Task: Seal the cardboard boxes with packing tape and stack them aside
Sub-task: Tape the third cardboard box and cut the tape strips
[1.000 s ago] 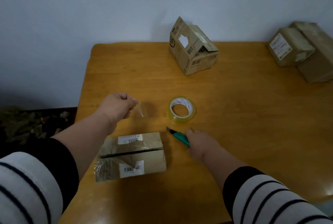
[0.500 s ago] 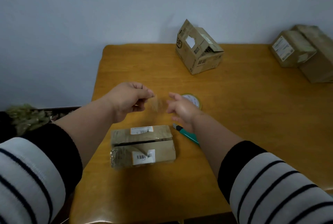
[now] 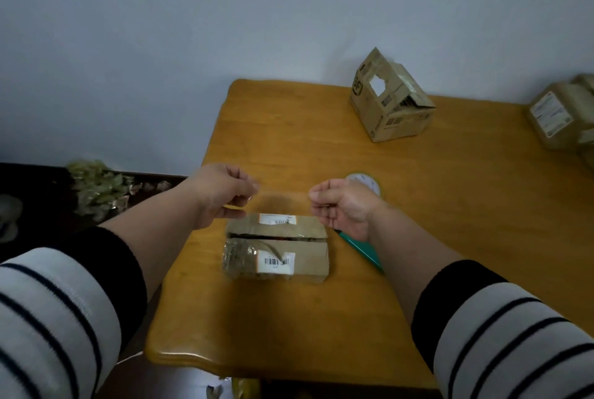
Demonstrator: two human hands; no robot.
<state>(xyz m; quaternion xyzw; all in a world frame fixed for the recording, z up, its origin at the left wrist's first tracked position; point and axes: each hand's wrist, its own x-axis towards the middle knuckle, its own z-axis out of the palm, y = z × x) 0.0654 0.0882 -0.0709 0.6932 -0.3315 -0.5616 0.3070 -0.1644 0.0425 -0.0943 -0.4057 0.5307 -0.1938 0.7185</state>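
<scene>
Both hands hold one strip of clear tape (image 3: 283, 202) stretched between them, just above the far edge of a small cardboard box (image 3: 278, 246). The left hand (image 3: 221, 194) pinches the left end of the strip between thumb and fingers; the right hand (image 3: 345, 205) pinches the right end in the same way. The strip is thin and almost invisible, only a soft shine and a faint shadow on the wood show it.

The box is flat and rectangular, made of brown, worn cardboard. Its two top flaps are closed but a dark slit runs between them. Each flap has a white label with a barcode, and the left part of the near flap is covered with wrinkled old film.

Behind the right hand lies a roll of tape (image 3: 364, 183), round and yellowish, partly hidden. A teal cutter (image 3: 360, 247) lies on the table beside the box, under the right wrist.

The table (image 3: 450, 238) is smooth, glossy, orange-brown wood with rounded corners. At its far side stands a bigger box (image 3: 390, 103) with loose, torn flaps. At the right edge more boxes (image 3: 561, 115) lie close together. The wall (image 3: 193, 29) is plain and pale. On the dark floor at the left lies a heap of crumpled film (image 3: 99, 186).
</scene>
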